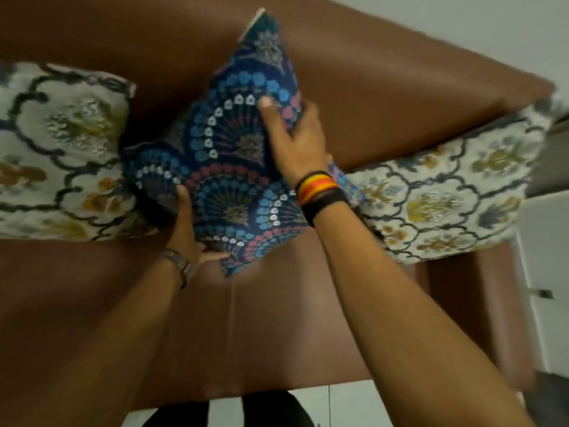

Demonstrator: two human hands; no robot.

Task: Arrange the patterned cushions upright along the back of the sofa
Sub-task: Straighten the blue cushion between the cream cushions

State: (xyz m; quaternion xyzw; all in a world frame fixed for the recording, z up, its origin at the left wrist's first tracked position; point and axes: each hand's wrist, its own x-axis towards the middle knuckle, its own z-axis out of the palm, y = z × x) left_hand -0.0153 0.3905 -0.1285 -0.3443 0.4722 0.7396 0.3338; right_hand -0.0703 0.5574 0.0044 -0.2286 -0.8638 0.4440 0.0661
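A dark blue cushion [228, 155] with a fan pattern stands tilted on one corner against the brown sofa back [385, 97], in the middle of the view. My left hand [187, 232] grips its lower left edge from underneath. My right hand [295, 140] clasps its upper right edge, thumb on the front face. A white floral cushion [58, 149] leans upright against the back on the left. A second white floral cushion [452, 192] leans at the right end, partly behind my right wrist.
The brown sofa seat [246, 328] spreads below the cushions, with the armrest [480, 303] at the right. White floor [338, 405] shows at the seat's front edge, and a white wall [492, 32] rises behind the sofa.
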